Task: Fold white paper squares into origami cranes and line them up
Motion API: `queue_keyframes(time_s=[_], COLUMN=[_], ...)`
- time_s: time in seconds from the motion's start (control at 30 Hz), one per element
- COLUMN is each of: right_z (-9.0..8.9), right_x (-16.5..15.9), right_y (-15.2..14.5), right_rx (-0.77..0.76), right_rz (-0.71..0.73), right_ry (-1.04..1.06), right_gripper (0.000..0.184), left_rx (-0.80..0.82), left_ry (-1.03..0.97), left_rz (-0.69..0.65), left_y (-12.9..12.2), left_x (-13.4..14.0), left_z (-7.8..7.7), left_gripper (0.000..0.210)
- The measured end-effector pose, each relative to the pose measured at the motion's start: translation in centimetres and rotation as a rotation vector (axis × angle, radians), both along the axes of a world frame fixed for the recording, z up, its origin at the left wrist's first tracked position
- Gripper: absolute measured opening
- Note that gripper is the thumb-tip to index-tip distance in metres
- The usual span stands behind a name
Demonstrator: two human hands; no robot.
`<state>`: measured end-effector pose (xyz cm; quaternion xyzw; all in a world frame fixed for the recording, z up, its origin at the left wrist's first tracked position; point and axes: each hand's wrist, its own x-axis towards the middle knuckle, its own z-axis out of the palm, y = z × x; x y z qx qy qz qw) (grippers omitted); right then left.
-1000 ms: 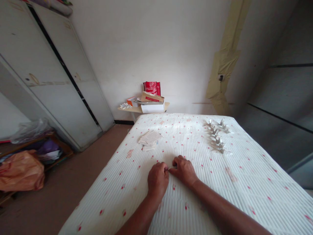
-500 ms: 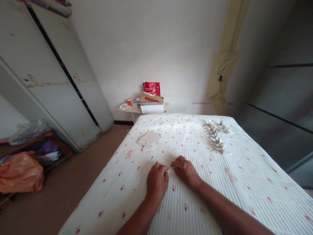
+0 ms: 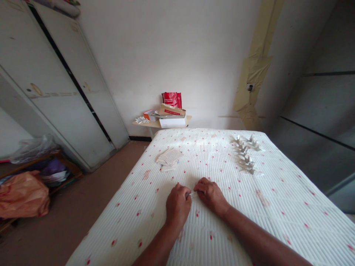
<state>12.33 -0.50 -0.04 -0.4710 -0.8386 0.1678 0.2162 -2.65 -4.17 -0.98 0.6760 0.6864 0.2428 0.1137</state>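
Between my two hands is a small folded piece of paper point(image 3: 193, 194), mostly covered by the fingers. My left hand point(image 3: 179, 203) pinches its left side, thumb and fingers pressed together. From the right, my right hand point(image 3: 210, 194) grips the other side with curled fingers. Both hands rest low over the white quilted bedspread point(image 3: 216, 236). Beyond my left hand lies a loose stack of printed paper sheets point(image 3: 169, 159). Farther off to the right, several folded paper cranes point(image 3: 244, 153) stand bunched in rows.
Past the far edge of the bed, a small table point(image 3: 141, 124) bears a white box point(image 3: 173, 122), a red bag point(image 3: 172, 99) and a pile of small white pieces point(image 3: 141, 120). Cabinets point(image 3: 63, 85) stand at left, with an orange plastic bag point(image 3: 23, 195) below.
My right hand has shifted very slightly at the paper. Both hands keep their grip, and the sheets and cranes stay where they were.
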Motion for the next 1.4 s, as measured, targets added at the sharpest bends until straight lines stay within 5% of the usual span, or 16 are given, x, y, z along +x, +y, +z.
queue_keyframes(time_s=[0.13,0.57,0.8,1.4], right_z=[0.5,0.0,-0.4,0.1], right_x=[0.0,0.1,0.3,-0.2], right_y=[-0.1,0.3,0.5,0.2], right_rx=[-0.027,0.02,0.072,0.095], right_rz=[0.012,0.063,0.104,0.17], right_ry=[0.002,0.067,0.164,0.038], right_gripper=[0.026,0.015,0.026,0.012], left_rx=[-0.068,0.08,0.086,0.047], left_ry=[-0.044,-0.053,-0.066,-0.056], left_rz=[0.051,0.019,0.022,0.018], left_y=[0.6,0.0,0.1,0.2], left_x=[0.0,0.2,0.2,0.2], left_z=[0.1,-0.5,-0.5,-0.3], left_gripper=[0.012,0.014,0.013,0.014])
